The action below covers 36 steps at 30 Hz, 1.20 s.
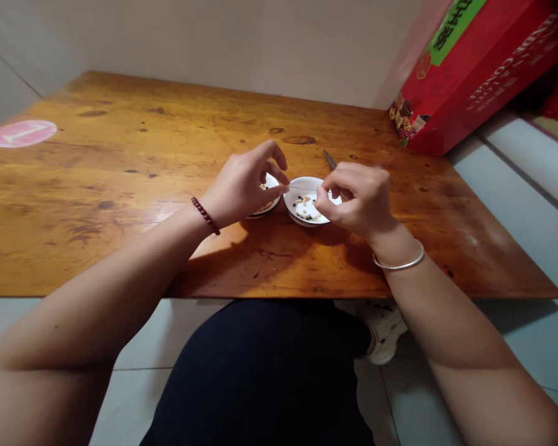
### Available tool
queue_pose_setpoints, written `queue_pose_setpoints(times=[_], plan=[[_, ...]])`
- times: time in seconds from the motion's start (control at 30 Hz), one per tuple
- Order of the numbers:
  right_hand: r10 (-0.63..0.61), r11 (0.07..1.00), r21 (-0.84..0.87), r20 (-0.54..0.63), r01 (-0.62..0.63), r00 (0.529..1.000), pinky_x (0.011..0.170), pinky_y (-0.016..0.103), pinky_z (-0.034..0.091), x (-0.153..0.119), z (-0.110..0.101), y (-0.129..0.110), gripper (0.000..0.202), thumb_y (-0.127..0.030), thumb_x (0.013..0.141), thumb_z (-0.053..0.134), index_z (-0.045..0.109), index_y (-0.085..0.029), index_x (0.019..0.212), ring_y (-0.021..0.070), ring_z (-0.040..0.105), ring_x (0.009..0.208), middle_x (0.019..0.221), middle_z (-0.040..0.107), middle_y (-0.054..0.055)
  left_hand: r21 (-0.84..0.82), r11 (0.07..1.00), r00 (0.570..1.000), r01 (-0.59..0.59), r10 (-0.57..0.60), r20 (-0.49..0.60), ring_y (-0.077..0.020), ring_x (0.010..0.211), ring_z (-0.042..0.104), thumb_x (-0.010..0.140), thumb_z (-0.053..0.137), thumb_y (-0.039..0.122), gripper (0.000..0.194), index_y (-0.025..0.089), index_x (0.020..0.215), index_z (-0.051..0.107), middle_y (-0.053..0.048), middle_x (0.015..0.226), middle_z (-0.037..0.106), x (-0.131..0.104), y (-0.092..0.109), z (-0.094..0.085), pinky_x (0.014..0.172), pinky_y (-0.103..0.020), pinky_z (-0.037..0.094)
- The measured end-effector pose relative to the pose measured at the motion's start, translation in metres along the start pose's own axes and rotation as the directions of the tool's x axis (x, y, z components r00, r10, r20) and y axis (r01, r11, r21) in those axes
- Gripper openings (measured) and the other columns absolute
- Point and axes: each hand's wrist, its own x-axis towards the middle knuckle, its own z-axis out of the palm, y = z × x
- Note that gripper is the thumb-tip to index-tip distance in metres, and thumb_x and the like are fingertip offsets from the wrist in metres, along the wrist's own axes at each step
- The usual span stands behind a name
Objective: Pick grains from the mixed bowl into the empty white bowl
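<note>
A thin thread is pinched between both hands, left hand and right hand, fingers closed. Held over two white dishes of beads on the tabletop. Red box at 2 o'clock.

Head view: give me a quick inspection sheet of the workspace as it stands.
Surface: wooden table, dark knots and stains, pink round sticker at far left.
Job's things: two small white dishes, right dish holding mixed light and dark bits, left dish mostly hidden.
Clutter: slim dark tool behind the dishes; red box at the far right corner.
Hands: left hand and right hand pinch above the dishes; a thin thread seems stretched between them.
Cables: nothing seen.
Surroundings: plain wall, tiled floor.
</note>
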Motion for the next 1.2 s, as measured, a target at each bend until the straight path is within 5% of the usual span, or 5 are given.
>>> queue_pose_setpoints(times=[0.93, 1.1, 1.2], plan=[[0.006, 0.997, -0.074, 0.057, -0.002, 0.998, 0.058, 0.030, 0.035, -0.001, 0.002, 0.000, 0.023, -0.028, 0.083, 0.053, 0.060, -0.021, 0.063, 0.0130, 0.050, 0.058, 0.063, 0.061, 0.001, -0.017, 0.997, 0.997, -0.070, 0.070, 0.024, -0.0193, 0.094, 0.072, 0.081, 0.070, 0.022, 0.030, 0.020, 0.110, 0.062, -0.003, 0.101, 0.076, -0.001, 0.006, 0.004, 0.080, -0.029, 0.054], [0.009, 0.989, -0.148, 0.084, 0.004, 0.996, 0.057, 0.030, 0.032, -0.001, 0.002, 0.001, 0.019, -0.025, 0.080, 0.055, 0.060, -0.021, 0.062, 0.0130, 0.048, 0.058, 0.061, 0.059, 0.001, -0.050, 0.989, 0.985, -0.136, 0.141, 0.104, -0.0159, 0.089, 0.072, 0.085, 0.062, 0.014, 0.028, 0.021, 0.113, 0.061, -0.002, 0.100, 0.078, -0.005, 0.011, 0.009, 0.083, -0.028, 0.054], [0.023, 0.982, -0.188, 0.119, -0.001, 0.993, 0.057, 0.030, 0.030, -0.001, 0.002, 0.003, 0.018, -0.025, 0.078, 0.056, 0.059, -0.021, 0.061, 0.0133, 0.048, 0.058, 0.061, 0.059, 0.001, -0.034, 0.992, 0.991, -0.118, 0.120, 0.055, -0.0152, 0.089, 0.071, 0.087, 0.055, 0.011, 0.030, 0.021, 0.114, 0.061, -0.001, 0.100, 0.078, -0.005, 0.012, 0.008, 0.085, -0.028, 0.053]])
